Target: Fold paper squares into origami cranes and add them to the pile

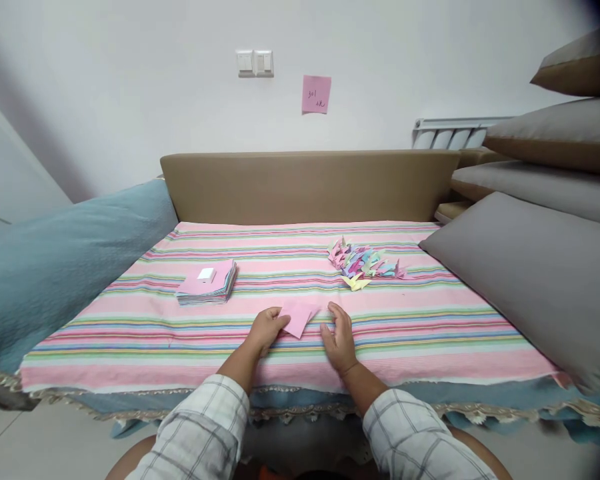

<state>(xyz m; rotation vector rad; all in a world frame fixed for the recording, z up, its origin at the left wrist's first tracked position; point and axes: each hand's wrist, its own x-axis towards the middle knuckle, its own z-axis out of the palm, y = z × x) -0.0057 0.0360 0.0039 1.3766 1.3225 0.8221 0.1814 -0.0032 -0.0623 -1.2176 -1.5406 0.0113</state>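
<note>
A folded piece of pink paper (298, 319) is pinched at its left edge between the thumb and fingers of my left hand (269, 329). My right hand (339, 339) is just to the right of the paper, its thumb and fingers apart with nothing between them. Beyond and to the left lies a stack of coloured paper sheets (205, 283), pink on top, with a small white block (207, 275) resting on it. Farther off to the right is a heap of small folded paper birds (363, 263) in several colours.
A striped pink cloth (260, 247) covers the sofa seat, with a brown backrest (310, 187) behind it. Grey cushions (525, 267) are piled at the right. A blue-covered armrest (80, 247) bounds the left. On the wall are switches (255, 63) and a pink note (316, 94).
</note>
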